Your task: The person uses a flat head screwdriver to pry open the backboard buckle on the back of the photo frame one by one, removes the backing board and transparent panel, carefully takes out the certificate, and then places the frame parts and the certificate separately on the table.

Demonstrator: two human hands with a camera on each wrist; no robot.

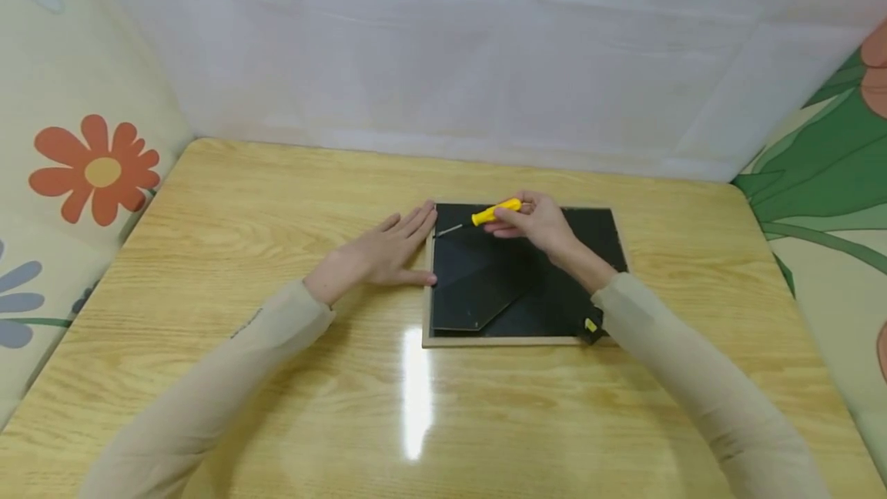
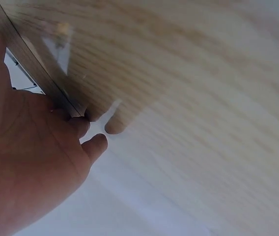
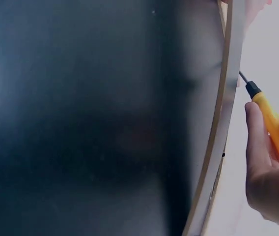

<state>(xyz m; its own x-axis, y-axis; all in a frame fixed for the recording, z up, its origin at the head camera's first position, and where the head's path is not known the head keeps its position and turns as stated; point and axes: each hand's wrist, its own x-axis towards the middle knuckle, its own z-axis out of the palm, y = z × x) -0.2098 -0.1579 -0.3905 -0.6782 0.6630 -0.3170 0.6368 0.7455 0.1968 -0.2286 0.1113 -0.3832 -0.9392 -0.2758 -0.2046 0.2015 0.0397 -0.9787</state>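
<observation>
A picture frame (image 1: 426,306) lies with its black back (image 1: 554,306) facing up and a folded black stand flap (image 1: 478,283) on it. My right hand (image 1: 543,226) holds the yellow handle of a screwdriver (image 1: 485,216), whose shaft slants down left to the frame's left edge. In the right wrist view the fingers and thumb of that hand (image 3: 272,157) are around the yellow handle (image 3: 273,125); the tip is hidden behind a panel edge. At the frame's left side, my left hand (image 1: 388,252) rests with fairly straight fingers, its thumb touching the rim.
The frame lies on a glossy wood-grain table (image 1: 312,406). Behind stands a white cloth backdrop (image 1: 450,60), with flower-patterned panels (image 1: 104,172) at the sides. A small black device with a yellow mark (image 1: 590,325) is at the right wrist.
</observation>
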